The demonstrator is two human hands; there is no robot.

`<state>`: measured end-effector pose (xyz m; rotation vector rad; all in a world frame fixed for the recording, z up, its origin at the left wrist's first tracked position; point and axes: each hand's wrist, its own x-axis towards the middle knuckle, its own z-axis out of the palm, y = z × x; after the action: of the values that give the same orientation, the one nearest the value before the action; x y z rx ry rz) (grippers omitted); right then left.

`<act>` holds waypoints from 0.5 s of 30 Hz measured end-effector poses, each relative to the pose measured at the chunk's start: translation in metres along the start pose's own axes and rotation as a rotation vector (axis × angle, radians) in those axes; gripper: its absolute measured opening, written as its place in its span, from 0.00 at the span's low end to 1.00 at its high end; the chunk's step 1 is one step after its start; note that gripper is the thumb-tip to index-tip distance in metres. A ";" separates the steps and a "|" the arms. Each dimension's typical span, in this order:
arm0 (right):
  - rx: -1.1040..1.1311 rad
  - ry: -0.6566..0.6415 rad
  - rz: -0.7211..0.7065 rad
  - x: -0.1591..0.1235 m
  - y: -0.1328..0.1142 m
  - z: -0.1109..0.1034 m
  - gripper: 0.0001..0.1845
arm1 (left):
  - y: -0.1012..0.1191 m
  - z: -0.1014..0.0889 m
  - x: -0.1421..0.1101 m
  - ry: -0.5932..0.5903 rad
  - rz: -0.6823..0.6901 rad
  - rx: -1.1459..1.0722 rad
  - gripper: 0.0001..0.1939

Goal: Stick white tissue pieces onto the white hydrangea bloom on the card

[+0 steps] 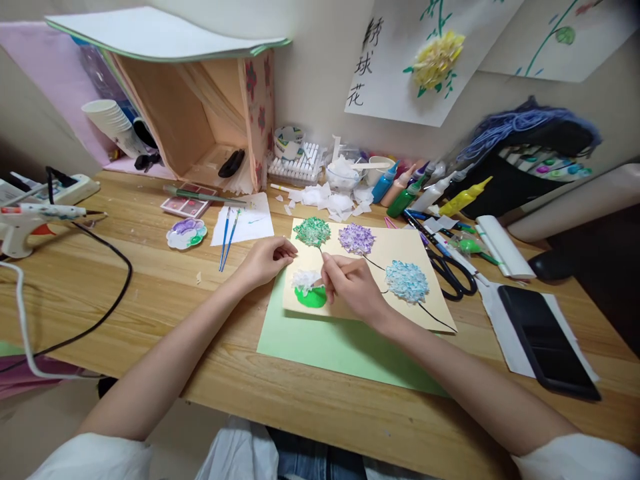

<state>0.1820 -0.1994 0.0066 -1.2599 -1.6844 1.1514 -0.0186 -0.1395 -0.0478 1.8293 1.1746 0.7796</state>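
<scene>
A cream card (345,300) carries tufted paper flowers: a green flower (313,232), a purple flower (357,239) and a light-blue flower (407,281), with thin dark stems. At its lower left, white tissue paper (305,280) lies against a patch of wet-looking green paint (311,297). My right hand (353,283) is closed over the card, its fingertips at the edge of that tissue; the palm hides part of the grip. My left hand (267,260) has bent fingers pressed together at the card's left edge. A light-green sheet (345,353) lies beneath the card.
Torn tissue scraps (323,198) and paint bottles (400,190) stand behind the card. Scissors (453,277) and a phone (547,340) lie right. Brushes (229,240), a paint palette (186,233) and a glue gun (30,223) with cords are left. An open box (200,113) stands behind.
</scene>
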 end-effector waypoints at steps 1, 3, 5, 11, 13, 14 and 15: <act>0.063 0.041 0.007 -0.005 0.002 -0.004 0.27 | 0.000 0.000 -0.001 0.003 0.000 0.006 0.07; 0.188 0.075 0.041 -0.018 0.010 -0.012 0.27 | 0.003 0.000 -0.003 0.011 0.000 0.028 0.07; 0.300 0.089 0.083 -0.031 0.022 -0.017 0.27 | 0.008 -0.002 -0.004 0.008 -0.010 0.045 0.06; 0.433 0.102 0.175 -0.048 0.048 -0.017 0.28 | 0.034 -0.020 0.027 0.188 -0.032 0.218 0.08; 0.454 0.095 0.186 -0.046 0.049 -0.016 0.28 | 0.040 -0.027 0.051 0.249 0.014 0.382 0.08; 0.465 0.090 0.191 -0.045 0.049 -0.015 0.28 | 0.041 -0.028 0.065 0.255 0.026 0.483 0.08; 0.477 0.086 0.193 -0.044 0.048 -0.015 0.28 | 0.041 -0.029 0.078 0.256 0.023 0.525 0.07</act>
<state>0.2222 -0.2324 -0.0356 -1.1585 -1.1481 1.4828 0.0040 -0.0683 0.0077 2.2128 1.6443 0.7848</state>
